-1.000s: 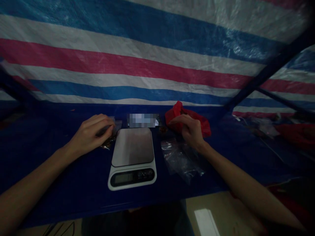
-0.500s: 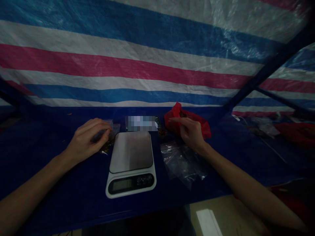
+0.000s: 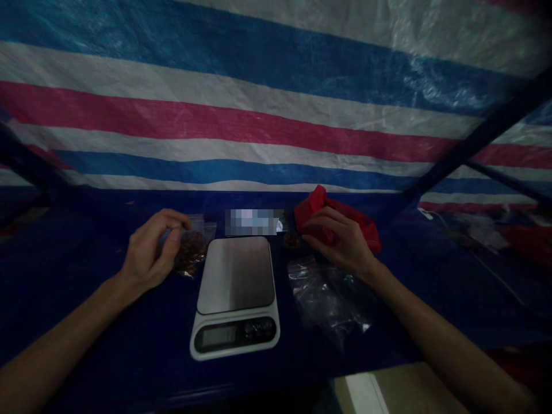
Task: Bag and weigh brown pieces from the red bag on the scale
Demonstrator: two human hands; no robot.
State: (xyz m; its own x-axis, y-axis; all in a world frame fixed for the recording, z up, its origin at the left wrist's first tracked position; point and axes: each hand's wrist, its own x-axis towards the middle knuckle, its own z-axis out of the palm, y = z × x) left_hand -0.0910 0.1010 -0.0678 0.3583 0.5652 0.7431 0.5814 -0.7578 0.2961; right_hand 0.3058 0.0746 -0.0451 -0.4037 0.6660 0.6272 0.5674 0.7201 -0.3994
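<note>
On the dark blue table surface [image 3: 150,351], the left hand [image 3: 153,250] stood left of the middle, its fingers curved and its thumb parted from the forefinger, with nothing clearly gripped. The clear plastic zip bag with brown and gold small pieces inside [image 3: 192,256] lay just to the right of the thumb and beneath the forefinger's tip; whether the skin touched the bag could not be told.

The right hand [image 3: 340,238] reached in from the near right side, fingers bent, forefinger and thumb apart with red showing between them. Those fingertips hung in front of the left part of the crumpled red plastic bag [image 3: 366,230], near the surface's far edge; contact was unclear. The small round container with brownish contents [image 3: 291,241] sat just left of the thumb tip.

Below the right palm, toward the near edge, a loose overlapping pile of clear flat zip bags [image 3: 323,299] lay beside the white scale with a square metal plate [image 3: 235,276]. The scale stood between the hands, its display facing the near edge. Behind it lay a dark flat rectangular object [image 3: 281,222], mostly blurred out.
</note>
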